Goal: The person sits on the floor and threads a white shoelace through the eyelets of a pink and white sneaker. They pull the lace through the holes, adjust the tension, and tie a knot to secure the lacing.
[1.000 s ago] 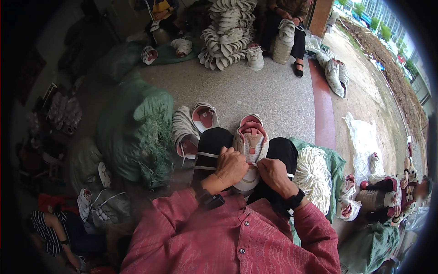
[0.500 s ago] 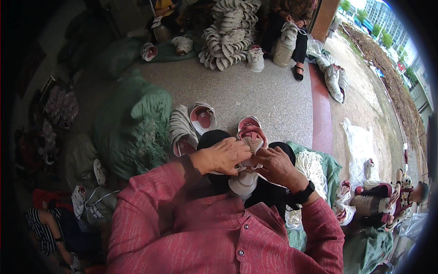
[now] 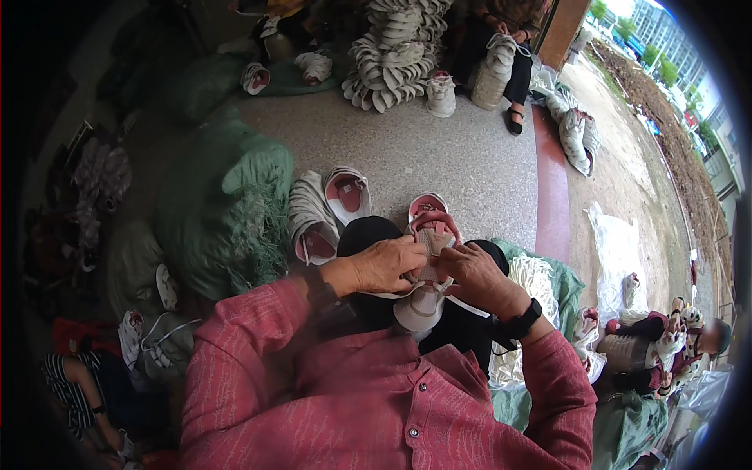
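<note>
A white sneaker (image 3: 418, 310) with a pink lining rests between my knees, its toe toward me and its heel opening away. My left hand (image 3: 385, 266) is closed on the left edge of the lacing opening, fingers bent. On the opposite edge, my right hand (image 3: 479, 276) pinches the upper beside the tongue (image 3: 435, 240). The mesh tongue shows between both hands. My fingers hide part of the sides and eyelets, and I cannot make out a lace in them. Left of my knee, a stack of nested white shoes (image 3: 310, 210) touches a pink-lined shoe (image 3: 347, 193).
Green woven sacks (image 3: 223, 200) lie to the left. A bundle of white laces (image 3: 533, 286) sits on green sacking by my right knee. Ahead are a tall shoe pile (image 3: 392, 59) and a seated co-worker's hands (image 3: 505, 35) on a shoe. Another person (image 3: 674, 345) sits at far right.
My hands have shifted slightly on the sneaker, and more of the tongue shows between them. The person at far right has moved their arms.
</note>
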Motion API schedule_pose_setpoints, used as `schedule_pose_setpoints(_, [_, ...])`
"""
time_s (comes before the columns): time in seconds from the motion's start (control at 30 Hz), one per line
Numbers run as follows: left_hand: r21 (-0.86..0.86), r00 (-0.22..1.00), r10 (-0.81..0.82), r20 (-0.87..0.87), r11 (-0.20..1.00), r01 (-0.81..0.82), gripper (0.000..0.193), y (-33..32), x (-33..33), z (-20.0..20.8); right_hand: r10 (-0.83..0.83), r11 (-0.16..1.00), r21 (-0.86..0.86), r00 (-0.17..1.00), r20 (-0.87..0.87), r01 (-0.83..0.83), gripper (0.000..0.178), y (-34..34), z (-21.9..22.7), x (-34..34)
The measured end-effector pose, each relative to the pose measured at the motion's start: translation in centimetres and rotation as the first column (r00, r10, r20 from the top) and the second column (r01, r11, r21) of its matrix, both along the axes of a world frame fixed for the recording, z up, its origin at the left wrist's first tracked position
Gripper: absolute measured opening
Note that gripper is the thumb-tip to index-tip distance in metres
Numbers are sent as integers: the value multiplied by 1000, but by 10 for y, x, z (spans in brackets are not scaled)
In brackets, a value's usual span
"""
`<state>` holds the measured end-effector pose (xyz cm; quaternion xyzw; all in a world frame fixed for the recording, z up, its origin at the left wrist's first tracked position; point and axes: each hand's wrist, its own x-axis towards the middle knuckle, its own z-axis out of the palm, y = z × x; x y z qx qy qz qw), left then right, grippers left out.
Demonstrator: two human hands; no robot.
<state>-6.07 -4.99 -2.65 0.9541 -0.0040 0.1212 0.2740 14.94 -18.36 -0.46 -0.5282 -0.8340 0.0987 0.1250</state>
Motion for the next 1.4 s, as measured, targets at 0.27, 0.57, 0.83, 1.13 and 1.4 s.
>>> schedule_pose_setpoints(0.27, [87, 981, 10, 192, 996, -28, 23, -7, -6, -6, -14, 995, -95, 989, -147, 0, 36, 4, 8, 4])
schedule_pose_setpoints(0.57, [145, 968, 88, 234, 982, -124, 17, -15, -10, -17, 12, 992, 128, 976, -217, 16, 7, 19, -28, -19])
schedule_pose_setpoints(0.83, [71, 977, 80, 197, 993, -96, 17, -16, -2, 3, 54, 933, 337, 975, 216, -126, 5, 22, 19, -5])
schedule_pose_setpoints(1.13, [195, 944, 309, -114, 939, -284, 18, -39, 34, 14, 14, 997, -43, 715, -699, -61, 14, -20, 98, 28])
schedule_pose_setpoints(1.4, [-509, 978, 162, 128, 857, -76, 22, -21, 22, 36, -73, 997, 28, 987, -144, 78, 31, -31, 0, 5])
